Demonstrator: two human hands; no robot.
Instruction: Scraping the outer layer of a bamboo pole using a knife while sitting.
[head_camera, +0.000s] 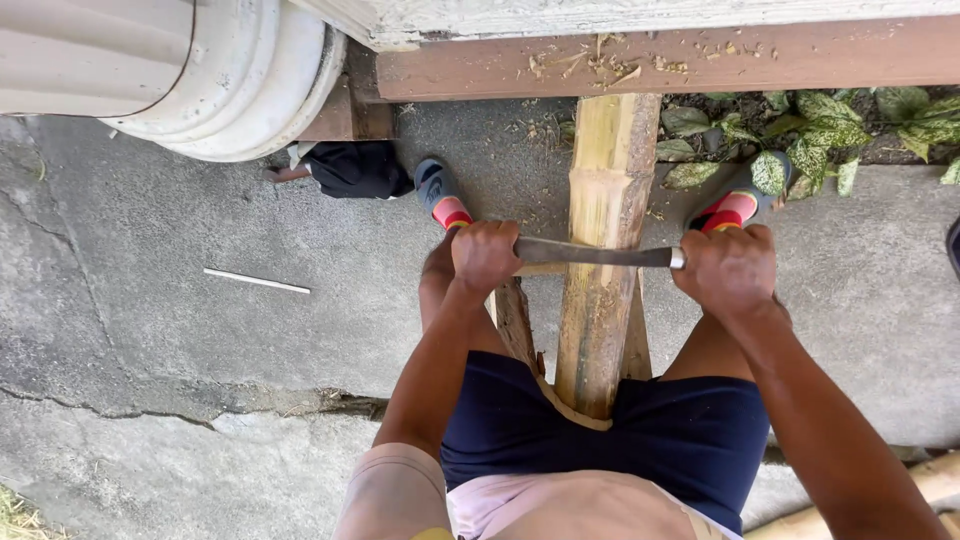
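A thick bamboo pole (603, 230) runs from between my legs up to a brown wooden beam (800, 58), where its far end leans. A long flat knife blade (600, 253) lies across the pole at mid-length. My left hand (485, 255) grips the blade's left end and my right hand (732, 270) grips its handle on the right, both fists closed, one on each side of the pole. A long strip of bamboo curls off the pole near my dark blue shorts (560, 405). My feet in sandals (440, 193) rest on either side.
A white ribbed column base (230, 80) stands at the upper left on cracked concrete. A thin white stick (257, 281) lies on the ground. Spotted green leaves (810, 140) grow at the upper right. Another bamboo piece (900, 495) lies at the lower right. Shavings litter the beam.
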